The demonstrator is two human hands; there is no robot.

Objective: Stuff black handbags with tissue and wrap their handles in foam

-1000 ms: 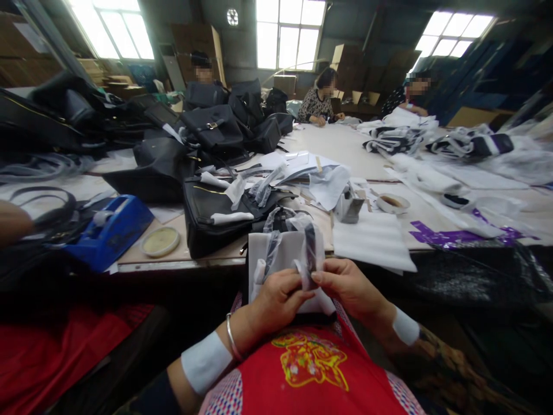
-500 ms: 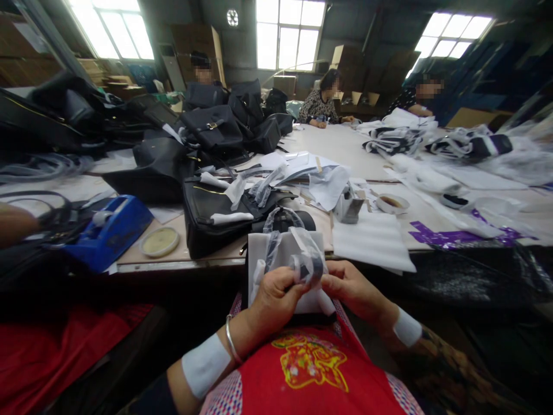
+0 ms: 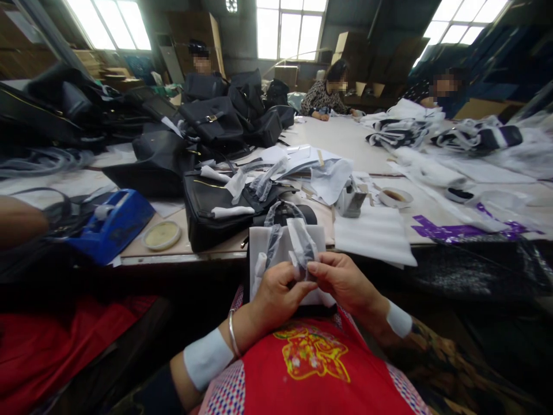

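You face three bright windows [image 3: 298, 34] along the frame's top, a dim wall [image 3: 237, 34] around them, and a pale surface [image 3: 341, 138] mid-frame.

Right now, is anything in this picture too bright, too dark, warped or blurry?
Head view, top: the middle window glares white; head view, below: near-black shadow under the table; head view, sides: the left window leans, apparently from a wide lens; head view, centre: left hand and right hand read clearly, but the strap lacks fine detail.
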